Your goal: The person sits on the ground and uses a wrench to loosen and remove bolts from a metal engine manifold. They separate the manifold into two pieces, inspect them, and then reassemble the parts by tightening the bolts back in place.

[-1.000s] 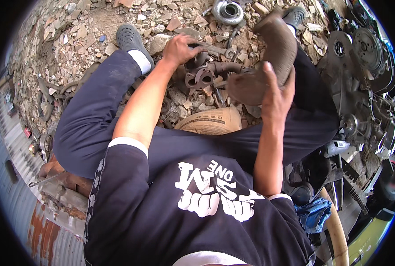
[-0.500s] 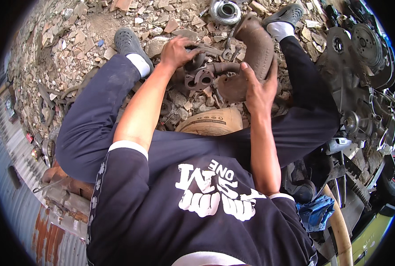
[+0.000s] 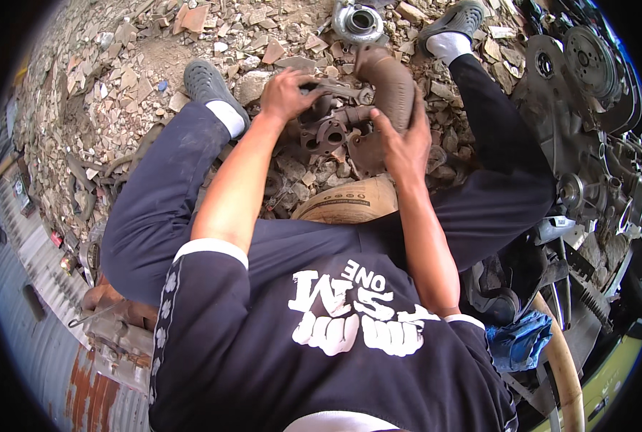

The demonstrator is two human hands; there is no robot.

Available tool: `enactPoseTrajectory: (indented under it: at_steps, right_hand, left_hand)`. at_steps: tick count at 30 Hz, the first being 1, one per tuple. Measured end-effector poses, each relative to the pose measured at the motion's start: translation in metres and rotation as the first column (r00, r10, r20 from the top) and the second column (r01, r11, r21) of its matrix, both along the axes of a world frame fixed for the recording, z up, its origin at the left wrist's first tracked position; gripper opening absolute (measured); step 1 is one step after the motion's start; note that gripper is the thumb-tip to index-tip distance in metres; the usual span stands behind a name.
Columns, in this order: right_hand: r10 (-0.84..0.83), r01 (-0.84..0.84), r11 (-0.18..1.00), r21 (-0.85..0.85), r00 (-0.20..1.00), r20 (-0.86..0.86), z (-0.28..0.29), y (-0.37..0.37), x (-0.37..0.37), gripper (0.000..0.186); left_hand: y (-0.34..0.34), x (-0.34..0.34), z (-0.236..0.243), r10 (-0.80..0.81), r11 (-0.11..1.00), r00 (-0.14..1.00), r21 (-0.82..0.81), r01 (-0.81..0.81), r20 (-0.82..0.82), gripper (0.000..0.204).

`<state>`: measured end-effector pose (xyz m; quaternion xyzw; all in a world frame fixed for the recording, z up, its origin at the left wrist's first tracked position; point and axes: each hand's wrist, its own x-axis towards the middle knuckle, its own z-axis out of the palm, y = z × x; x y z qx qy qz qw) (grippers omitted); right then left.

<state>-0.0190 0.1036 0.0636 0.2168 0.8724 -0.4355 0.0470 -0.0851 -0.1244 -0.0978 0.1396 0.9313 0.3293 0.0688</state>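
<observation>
My left hand (image 3: 285, 95) is closed over the upper left part of a rusty exhaust manifold (image 3: 330, 135), whose flange with round ports faces me. From its fingers a bar-like piece with a ringed end (image 3: 365, 95) reaches right; I cannot tell whether it belongs to the manifold. My right hand (image 3: 407, 147) grips a thick, curved, rusty pipe elbow (image 3: 391, 85), thumb on its left side and fingers along its right. The elbow stands close against the manifold's right end, its upper mouth tilted away to the left. Its lower end is partly hidden by my hand.
A silver turbocharger housing (image 3: 358, 23) lies beyond the elbow on stony rubble (image 3: 148, 57). A tan sack (image 3: 350, 200) sits between my legs. Greasy engine parts (image 3: 544, 108) are piled at the right, near a blue plastic bag (image 3: 520, 341). Corrugated sheet metal (image 3: 29, 248) lies at left.
The elbow has moved left and slightly toward the manifold with my right hand. My left hand keeps its grip, slightly lower. The whole view has shifted a little.
</observation>
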Motion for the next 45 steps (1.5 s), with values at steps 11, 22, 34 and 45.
enactPoseTrajectory:
  at_steps: [11, 22, 34, 45]
  right_hand:
    - [-0.148, 0.05, 0.898, 0.438, 0.97, 0.191, -0.076, 0.057, -0.066, 0.092]
    - [0.012, -0.2, 0.897, 0.395, 0.902, 0.431, -0.135, 0.111, -0.107, 0.076]
    - [-0.152, -0.19, 0.826, 0.53, 0.831, 0.535, -0.176, 0.13, -0.07, 0.082]
    - [0.635, -0.581, 0.736, 0.347, 0.77, -0.057, -0.177, -0.016, -0.122, 0.031]
  left_hand:
    - [-0.01, 0.001, 0.007, 0.118, 0.973, 0.989, 0.19, -0.134, 0.094, 0.04]
    - [-0.008, 0.007, -0.002, 0.246, 0.946, 0.968, 0.232, -0.228, -0.053, 0.037]
    - [-0.006, 0.002, -0.002, 0.272, 0.929, 0.957, 0.288, -0.233, -0.105, 0.034]
    - [-0.003, 0.011, -0.012, 0.507, 0.83, 0.858, 0.314, -0.46, -0.082, 0.033]
